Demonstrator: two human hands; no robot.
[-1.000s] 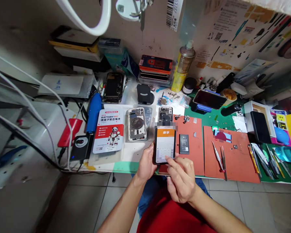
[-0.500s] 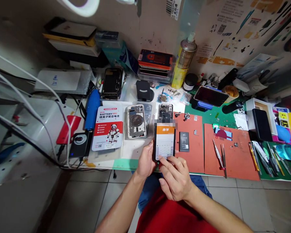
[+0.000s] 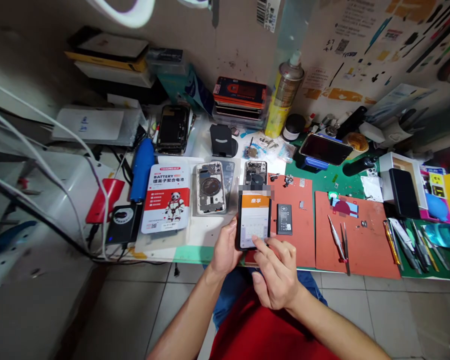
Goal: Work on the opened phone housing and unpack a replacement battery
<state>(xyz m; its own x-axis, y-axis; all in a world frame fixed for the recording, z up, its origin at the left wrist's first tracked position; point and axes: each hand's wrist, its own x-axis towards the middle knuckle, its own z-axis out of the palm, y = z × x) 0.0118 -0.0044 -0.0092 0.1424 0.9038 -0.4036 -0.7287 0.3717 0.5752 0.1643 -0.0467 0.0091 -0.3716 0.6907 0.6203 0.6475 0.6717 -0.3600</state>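
Note:
My left hand (image 3: 227,248) is closed around the left side of a smartphone (image 3: 254,217) and holds it at the bench's front edge. Its lit screen has an orange band above a pale keyboard. Over the lower screen is my right hand (image 3: 275,272), its index finger stretched to the keyboard and the other fingers partly bent, holding nothing. Just beyond the smartphone, an opened phone (image 3: 255,172) is partly covered. To the right, a black phone battery (image 3: 284,219) lies on the reddish mat (image 3: 303,245). Left of the smartphone rests a phone housing (image 3: 211,187) with bared insides.
A battery package (image 3: 165,200) lies left, near a blue tool (image 3: 142,167) and cables. Tweezers (image 3: 336,240) and several hand tools (image 3: 416,242) are at right. A spray can (image 3: 285,97) and a phone on a blue stand (image 3: 325,148) stand behind.
My right hand has shifted slightly right, its index fingertip moving across the keyboard. My left hand keeps the smartphone in nearly the same place.

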